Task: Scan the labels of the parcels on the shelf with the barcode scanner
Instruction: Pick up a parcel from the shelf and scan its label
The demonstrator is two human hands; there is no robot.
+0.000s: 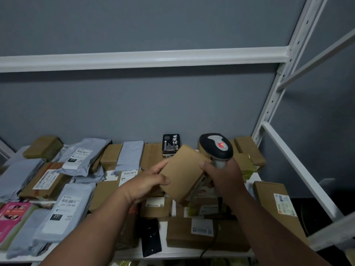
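Held up above the middle of the white metal shelf [192, 253]: a small plain brown cardboard parcel [184, 172], tilted, its bare face toward the camera. Gripped at its left edge by the left hand [148, 184], thumb curled over the front, fingers behind. Just right of it, touching or nearly so, the grey-and-black handheld barcode scanner [216, 147], head up, handle wrapped by the right hand [225, 179]; black cable [209, 244] dropping from it toward the front edge. No label visible on the held parcel's near face; scanner window turned away, so aim cannot be told.

Below and around, crowding the shelf from left edge to right:
- Grey plastic mailer bags, about six, stacked toward the left; one with a white label marked 231 [63, 212] near the front left.
- Brown cardboard boxes, roughly a dozen in view, several overlapped so an exact count cannot be made; one long labelled box [272, 204] at the right edge, one flat labelled box [203, 233] at the front, under the right forearm.
- One black printed carton [171, 144] standing at the back edge, directly behind the held parcel.
- One pink printed packet [13, 215] at the front left corner.
- One flat black rectangular item [150, 237] at the front edge, between the forearms.

Behind: grey wall [134, 25], white shelf upright [278, 89] at the back right corner.
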